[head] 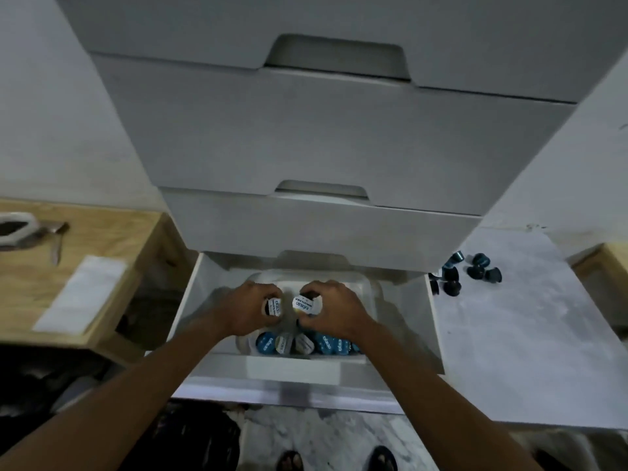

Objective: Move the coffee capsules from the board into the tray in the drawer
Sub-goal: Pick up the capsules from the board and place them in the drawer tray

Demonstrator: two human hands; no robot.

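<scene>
The bottom drawer [431, 328] stands pulled out, and a white tray [360, 283] lies inside it. Several coffee capsules [299, 343] with blue and white lids fill the tray's near end. Over the tray's middle, my left hand [248, 311] grips a white-lidded capsule [273, 307]. My right hand [334, 311] holds another white-lidded capsule [306, 304] right beside it. Several dark blue capsules [465, 271] lie loose on the pale board [509, 328] to the right of the drawer.
Closed white drawers [323, 144] rise above the open one. A wooden table [102, 253] at left carries a white pad [81, 294] and a tool [56, 244]. My sandalled feet [339, 460] show on the marble floor below.
</scene>
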